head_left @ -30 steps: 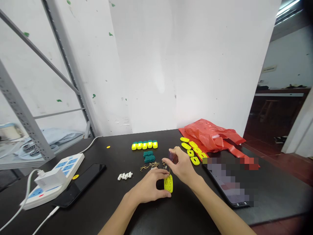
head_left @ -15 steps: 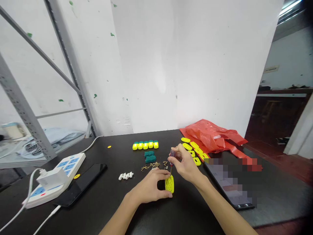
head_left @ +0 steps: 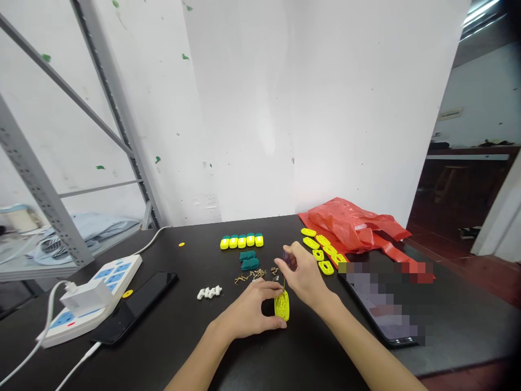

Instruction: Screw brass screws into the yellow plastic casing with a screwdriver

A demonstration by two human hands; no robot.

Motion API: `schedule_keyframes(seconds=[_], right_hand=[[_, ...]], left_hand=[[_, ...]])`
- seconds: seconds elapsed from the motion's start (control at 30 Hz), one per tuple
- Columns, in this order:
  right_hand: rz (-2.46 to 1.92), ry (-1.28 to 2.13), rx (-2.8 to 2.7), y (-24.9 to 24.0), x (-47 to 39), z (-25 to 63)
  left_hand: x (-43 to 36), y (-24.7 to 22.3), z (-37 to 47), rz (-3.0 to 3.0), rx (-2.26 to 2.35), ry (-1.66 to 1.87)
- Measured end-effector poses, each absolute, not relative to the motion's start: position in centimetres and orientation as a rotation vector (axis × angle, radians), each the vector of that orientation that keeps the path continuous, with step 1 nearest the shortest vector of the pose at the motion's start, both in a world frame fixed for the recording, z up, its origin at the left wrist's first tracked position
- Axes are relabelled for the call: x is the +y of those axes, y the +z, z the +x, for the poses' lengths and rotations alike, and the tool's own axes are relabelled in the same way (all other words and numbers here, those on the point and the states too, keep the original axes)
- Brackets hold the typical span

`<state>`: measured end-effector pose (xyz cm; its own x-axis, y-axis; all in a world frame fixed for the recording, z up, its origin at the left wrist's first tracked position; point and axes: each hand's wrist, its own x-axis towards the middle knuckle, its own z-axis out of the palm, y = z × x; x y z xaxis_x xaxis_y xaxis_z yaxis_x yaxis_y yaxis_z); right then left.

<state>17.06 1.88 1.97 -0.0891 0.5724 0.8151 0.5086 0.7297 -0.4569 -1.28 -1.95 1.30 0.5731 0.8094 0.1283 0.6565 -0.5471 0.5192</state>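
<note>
My left hand (head_left: 254,309) grips a yellow plastic shell (head_left: 282,307) by its edges, with the ribbed inner side facing up. Held upright in my right hand (head_left: 303,271) is a small screwdriver (head_left: 286,257); its handle is mostly behind my fingers, and its thin shaft reaches down to the far end of the shell. Just beyond my left hand lie scattered brass-coloured screws (head_left: 255,275). Two dark green plastic pieces (head_left: 249,264) sit behind them. White plastic parts (head_left: 209,292) are lined up to the left.
Several finished-looking yellow-green units (head_left: 242,241) stand in a row at the back. Yellow shells (head_left: 325,267) lie beside a red plastic bag (head_left: 350,222). A tablet-like device (head_left: 378,309) is on the right; a black phone (head_left: 136,307) and power strip (head_left: 118,271) are on the left.
My right hand's fingers have shifted around the screwdriver handle, the thumb and hand turning slightly. My left hand and the yellow shell stay in place.
</note>
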Motion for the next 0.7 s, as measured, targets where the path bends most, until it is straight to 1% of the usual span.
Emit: schedule_keyframes(seconds=[0.1, 0.17, 0.27, 0.47, 0.53, 0.7], right_hand=[[-0.869, -0.033, -1.750, 1.9, 1.8, 16.9], [-0.847, -0.010, -1.767, 2.0, 1.6, 16.8], [-0.788, 0.185, -1.771, 2.3, 1.2, 16.9], [-0.632, 0.764, -1.740, 2.6, 0.9, 18.0], [-0.633, 0.836, -1.716, 2.6, 1.1, 18.3], [-0.664, 0.843, -1.689, 2.9, 1.2, 18.4]], left_hand=[[-2.0, 1.2, -1.3, 2.381, 1.192, 0.498], [-2.0, 1.3, -1.2, 2.378, 1.190, 0.493], [-2.0, 1.6, -1.2, 2.380, 1.183, 0.493], [-1.9, 1.6, -1.1, 2.405, 1.162, 0.517], [-1.9, 1.5, -1.1, 2.413, 1.155, 0.516], [-1.8, 1.3, -1.2, 2.416, 1.155, 0.526]])
